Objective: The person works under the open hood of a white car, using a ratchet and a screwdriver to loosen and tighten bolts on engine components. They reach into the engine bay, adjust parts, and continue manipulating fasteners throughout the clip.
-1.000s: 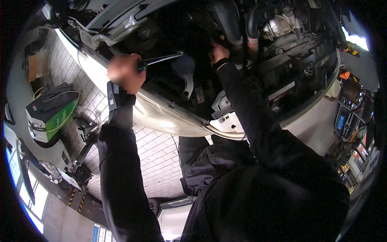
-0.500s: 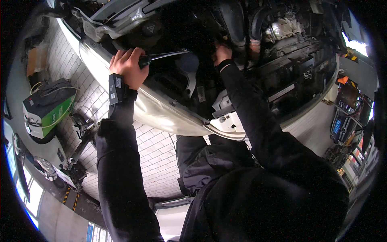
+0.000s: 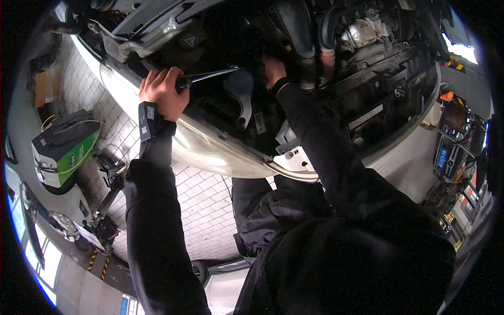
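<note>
Pale brick paving stretches before the open engine bay. From where I stand, the left hand has its fingers curled round a metal-shafted tool, whose tip reaches above the dark blue cap. Since a second ago, the right hand has shifted leftward, nearer that tip; shadow hides whether its fingers pinch anything.

The tool is left of the hoses (these sit in the engine bay).
</note>
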`<state>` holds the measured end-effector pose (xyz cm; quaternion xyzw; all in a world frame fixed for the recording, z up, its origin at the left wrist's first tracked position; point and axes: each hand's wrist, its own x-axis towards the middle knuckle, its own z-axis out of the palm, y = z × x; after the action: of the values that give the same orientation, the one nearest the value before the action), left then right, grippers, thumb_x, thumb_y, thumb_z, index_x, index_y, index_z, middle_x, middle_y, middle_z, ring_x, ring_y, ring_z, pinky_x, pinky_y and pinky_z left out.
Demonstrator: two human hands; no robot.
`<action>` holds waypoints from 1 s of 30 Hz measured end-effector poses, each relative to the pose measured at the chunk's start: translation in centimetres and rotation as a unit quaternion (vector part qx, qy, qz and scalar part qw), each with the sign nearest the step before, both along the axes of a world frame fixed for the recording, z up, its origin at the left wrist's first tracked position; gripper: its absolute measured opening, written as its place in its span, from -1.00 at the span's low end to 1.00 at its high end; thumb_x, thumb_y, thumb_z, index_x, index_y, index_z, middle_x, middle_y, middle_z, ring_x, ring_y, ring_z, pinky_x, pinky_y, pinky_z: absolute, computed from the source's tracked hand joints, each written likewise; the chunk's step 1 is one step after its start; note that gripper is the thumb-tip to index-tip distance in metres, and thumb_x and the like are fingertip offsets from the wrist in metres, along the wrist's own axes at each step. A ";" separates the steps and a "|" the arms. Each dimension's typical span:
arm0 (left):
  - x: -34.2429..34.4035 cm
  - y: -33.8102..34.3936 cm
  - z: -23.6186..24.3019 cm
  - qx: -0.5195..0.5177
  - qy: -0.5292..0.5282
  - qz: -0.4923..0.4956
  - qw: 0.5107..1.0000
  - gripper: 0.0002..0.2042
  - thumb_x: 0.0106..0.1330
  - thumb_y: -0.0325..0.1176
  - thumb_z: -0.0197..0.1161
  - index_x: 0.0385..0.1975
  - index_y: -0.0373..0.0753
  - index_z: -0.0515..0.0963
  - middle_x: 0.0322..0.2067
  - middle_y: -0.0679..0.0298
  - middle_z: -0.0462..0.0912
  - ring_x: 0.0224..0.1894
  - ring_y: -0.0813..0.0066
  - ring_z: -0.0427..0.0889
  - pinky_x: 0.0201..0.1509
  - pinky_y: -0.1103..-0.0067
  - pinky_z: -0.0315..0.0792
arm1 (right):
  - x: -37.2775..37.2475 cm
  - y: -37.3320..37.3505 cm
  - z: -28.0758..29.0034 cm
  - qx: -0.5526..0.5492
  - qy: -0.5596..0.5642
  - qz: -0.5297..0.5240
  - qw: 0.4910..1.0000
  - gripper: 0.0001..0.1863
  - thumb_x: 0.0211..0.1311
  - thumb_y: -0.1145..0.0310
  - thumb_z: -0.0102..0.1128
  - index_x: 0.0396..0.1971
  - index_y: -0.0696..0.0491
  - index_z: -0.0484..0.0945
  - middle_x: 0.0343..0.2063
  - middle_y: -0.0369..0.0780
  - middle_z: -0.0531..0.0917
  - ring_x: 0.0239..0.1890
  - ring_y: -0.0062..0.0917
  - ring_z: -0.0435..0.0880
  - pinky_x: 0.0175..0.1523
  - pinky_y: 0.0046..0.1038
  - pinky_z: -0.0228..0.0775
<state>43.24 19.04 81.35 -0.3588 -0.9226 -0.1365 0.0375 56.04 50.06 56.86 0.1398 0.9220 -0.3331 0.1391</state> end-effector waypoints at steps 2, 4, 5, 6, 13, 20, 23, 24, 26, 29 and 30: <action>0.2 -0.2 0.0 -0.007 -0.001 0.004 1.000 -0.72 -0.05 -0.42 0.41 -0.27 -0.06 0.66 -0.29 0.31 0.76 -0.13 0.23 0.68 0.03 0.35 0.54 | 0.4 -0.5 -0.5 -0.054 0.022 -0.025 0.998 -0.56 0.21 0.38 0.27 0.10 0.15 0.57 -0.19 -0.03 0.70 -0.15 -0.22 0.73 -0.15 -0.19 0.58; 0.2 -0.3 0.1 -0.014 -0.002 0.005 1.000 -0.72 -0.05 -0.42 0.41 -0.27 -0.06 0.66 -0.29 0.31 0.76 -0.13 0.22 0.68 0.03 0.35 0.54 | 0.5 -0.8 -1.6 -0.099 0.030 -0.046 0.994 -0.62 0.29 0.37 0.20 0.08 0.16 0.58 -0.23 -0.04 0.70 -0.19 -0.27 0.73 -0.20 -0.19 0.56; 0.1 -0.1 0.2 -0.009 0.001 0.002 1.000 -0.72 -0.06 -0.42 0.41 -0.27 -0.06 0.66 -0.29 0.31 0.76 -0.13 0.22 0.68 0.03 0.35 0.54 | 0.9 -0.5 -2.9 -0.114 0.029 -0.055 0.992 -0.64 0.33 0.37 0.17 0.07 0.17 0.59 -0.25 -0.04 0.70 -0.21 -0.29 0.74 -0.22 -0.19 0.56; 0.1 0.0 0.2 -0.004 0.003 0.000 1.000 -0.72 -0.06 -0.42 0.41 -0.27 -0.06 0.66 -0.29 0.32 0.76 -0.13 0.22 0.68 0.03 0.35 0.54 | 1.0 -0.4 -4.2 -0.126 0.031 -0.060 0.990 -0.66 0.36 0.37 0.14 0.06 0.17 0.59 -0.27 -0.06 0.70 -0.24 -0.33 0.73 -0.23 -0.21 0.55; 0.2 -0.1 0.3 -0.010 0.000 0.005 1.000 -0.73 -0.08 -0.41 0.42 -0.30 -0.06 0.65 -0.31 0.33 0.75 -0.13 0.23 0.68 0.01 0.35 0.55 | 0.9 -2.1 -7.4 -0.410 -0.003 -0.246 0.878 -0.73 0.48 0.29 0.10 -0.01 0.13 0.62 -0.35 -0.13 0.66 -0.39 -0.35 0.62 -0.24 -0.16 0.50; 0.2 -0.3 -0.1 -0.023 0.003 0.007 1.000 -0.73 -0.07 -0.40 0.42 -0.30 -0.05 0.65 -0.31 0.34 0.75 -0.14 0.24 0.69 0.02 0.35 0.55 | 0.8 -2.6 -3.9 -0.138 0.093 -0.149 0.975 -0.66 0.34 0.28 0.22 0.00 0.17 0.58 -0.24 -0.03 0.67 -0.20 -0.09 0.63 -0.10 -0.02 0.48; 0.1 0.0 0.3 -0.019 0.004 0.003 1.000 -0.73 -0.07 -0.39 0.42 -0.30 -0.05 0.65 -0.32 0.34 0.75 -0.15 0.23 0.69 0.01 0.35 0.55 | 0.3 -1.2 -4.1 0.051 0.106 -0.020 0.993 -0.58 0.26 0.31 0.24 0.05 0.22 0.52 -0.21 0.05 0.67 -0.11 0.04 0.63 -0.06 -0.01 0.49; 0.0 0.3 0.2 -0.014 0.005 0.001 1.000 -0.73 -0.07 -0.39 0.42 -0.30 -0.05 0.65 -0.32 0.34 0.75 -0.15 0.23 0.69 0.01 0.35 0.55 | 0.1 -0.5 -4.9 0.066 0.098 -0.007 0.993 -0.55 0.24 0.32 0.24 0.07 0.23 0.50 -0.21 0.07 0.67 -0.09 0.08 0.63 -0.04 -0.01 0.50; 0.1 0.3 0.1 -0.012 0.007 0.002 1.000 -0.73 -0.07 -0.39 0.42 -0.30 -0.05 0.65 -0.33 0.35 0.75 -0.16 0.23 0.68 0.01 0.35 0.55 | -0.4 -0.9 -5.3 -0.009 0.077 -0.056 0.995 -0.54 0.24 0.28 0.24 0.08 0.22 0.51 -0.19 0.06 0.67 -0.08 0.05 0.63 -0.03 -0.02 0.49; 0.1 0.1 0.2 -0.012 -0.001 0.000 1.000 -0.71 -0.07 -0.40 0.43 -0.27 -0.05 0.65 -0.31 0.32 0.74 -0.16 0.19 0.67 -0.01 0.33 0.56 | -0.5 -2.0 -5.5 -0.192 0.048 -0.173 0.965 -0.52 0.25 0.23 0.23 0.09 0.21 0.51 -0.15 0.03 0.67 -0.06 0.01 0.63 -0.02 -0.03 0.49; 0.1 -0.1 0.2 -0.011 -0.008 -0.004 1.000 -0.69 -0.07 -0.41 0.45 -0.25 -0.05 0.64 -0.29 0.30 0.73 -0.16 0.16 0.66 -0.03 0.31 0.57 | -0.4 -2.2 -5.5 -0.243 0.038 -0.205 0.947 -0.51 0.25 0.21 0.22 0.09 0.20 0.52 -0.14 0.02 0.67 -0.06 0.00 0.63 -0.02 -0.04 0.49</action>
<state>43.32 18.98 81.57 -0.3620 -0.9228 -0.1291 0.0252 55.66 47.88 51.38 0.2751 0.7691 -0.5735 0.0622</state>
